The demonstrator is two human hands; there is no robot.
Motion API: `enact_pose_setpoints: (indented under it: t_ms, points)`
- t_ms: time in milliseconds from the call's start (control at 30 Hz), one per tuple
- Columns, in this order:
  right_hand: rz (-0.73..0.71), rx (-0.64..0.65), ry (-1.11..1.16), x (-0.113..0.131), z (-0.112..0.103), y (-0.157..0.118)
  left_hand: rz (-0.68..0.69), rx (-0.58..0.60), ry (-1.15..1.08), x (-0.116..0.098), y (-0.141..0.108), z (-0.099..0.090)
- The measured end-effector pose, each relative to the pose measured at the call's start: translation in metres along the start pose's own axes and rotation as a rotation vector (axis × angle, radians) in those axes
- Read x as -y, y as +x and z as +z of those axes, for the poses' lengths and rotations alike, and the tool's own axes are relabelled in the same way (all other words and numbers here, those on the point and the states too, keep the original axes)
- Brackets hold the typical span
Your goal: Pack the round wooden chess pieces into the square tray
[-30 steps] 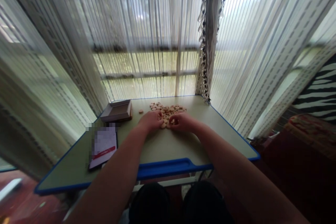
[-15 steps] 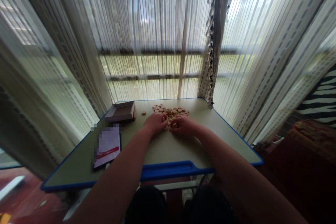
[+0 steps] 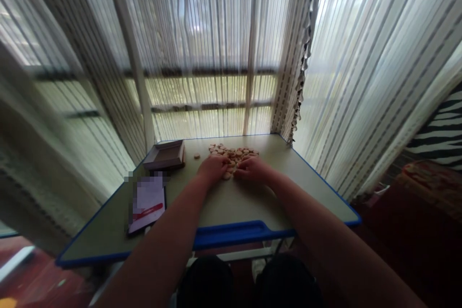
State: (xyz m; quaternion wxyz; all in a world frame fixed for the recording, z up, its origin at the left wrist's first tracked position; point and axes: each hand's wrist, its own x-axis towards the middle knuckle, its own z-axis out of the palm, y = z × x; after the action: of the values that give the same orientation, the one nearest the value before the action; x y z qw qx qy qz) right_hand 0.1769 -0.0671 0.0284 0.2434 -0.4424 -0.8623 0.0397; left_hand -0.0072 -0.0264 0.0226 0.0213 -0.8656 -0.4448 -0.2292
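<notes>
A loose pile of small round wooden discs [image 3: 233,152] lies toward the far side of the table [image 3: 234,202]. At the pile's left edge is my left hand [image 3: 214,167], palm down, its fingers loosely bent against the discs. My right hand [image 3: 253,170] lies at the right near edge, thumb and fingers apart and touching discs. Several pieces sit in the gap between both hands, one disc [image 3: 226,176] nearest to me. I see no disc lifted. Parts of the pile under my fingers are hidden.
An open shallow box [image 3: 164,155] stands at the back left, with a single disc [image 3: 197,156] to its right. Closer on the left lies a tablet-like object [image 3: 147,204] with a red stripe, partly blurred. Curtains [image 3: 202,57] hang behind the table's blue edge.
My fingers have shifted slightly among the discs, and more pieces show between my hands. The view has turned a little; box and tablet-like object stay put.
</notes>
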Motion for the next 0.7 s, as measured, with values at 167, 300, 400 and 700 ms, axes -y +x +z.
enact_pose_setpoints:
  t_ms: [167, 300, 400, 700]
  points:
    - [0.023, -0.031, 0.063, -0.001, 0.002, 0.001, 0.011, 0.011, -0.005, 0.000, 0.004, 0.003]
    - [0.079, -0.071, 0.092, -0.002, 0.003, 0.003, 0.029, 0.019, -0.029, -0.001, 0.005, 0.005]
    - [0.101, -0.110, 0.102, -0.005, 0.005, 0.005, 0.044, 0.025, -0.055, -0.002, 0.004, 0.004]
    - [0.210, -0.167, 0.168, -0.016, 0.008, 0.009, 0.007, -0.051, -0.189, -0.008, 0.005, 0.000]
